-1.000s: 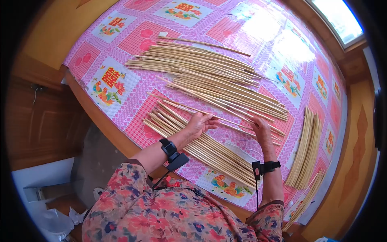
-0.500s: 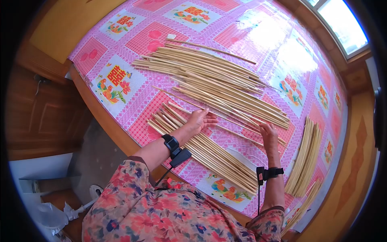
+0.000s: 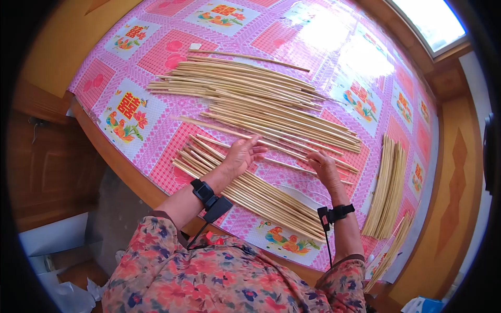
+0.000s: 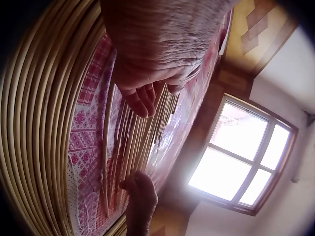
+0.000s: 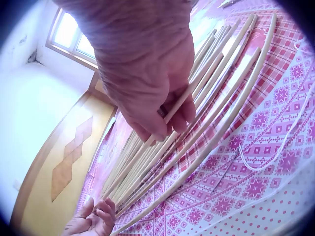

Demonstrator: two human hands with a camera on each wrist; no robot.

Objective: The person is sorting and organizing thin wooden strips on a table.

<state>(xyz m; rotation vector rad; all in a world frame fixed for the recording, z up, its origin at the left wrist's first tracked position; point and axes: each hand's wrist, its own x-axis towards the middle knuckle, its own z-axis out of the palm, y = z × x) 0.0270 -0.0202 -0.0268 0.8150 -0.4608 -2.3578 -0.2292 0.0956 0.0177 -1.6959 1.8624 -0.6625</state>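
In the head view, my right hand pinches a long thin wooden stick between thumb and fingers. The right wrist view shows the stick passing under the curled fingers of that hand. My left hand is turned palm up with relaxed fingers, and the same stick runs along by its thumb. Under the left wrist lies a near group of sticks, side by side. Just beyond both hands is a larger group of sticks. One loose stick lies between the two groups.
A patterned pink tablecloth covers the table. Farther back are another row of sticks and a single stick. Two more bundles, one larger and one thinner, lie at the right edge. A white string lies near the right hand.
The stick across my hands has shifted a little away from the near group, and its far left end is now blurred. Both hands keep nearly the same places; the head view has swung slightly.
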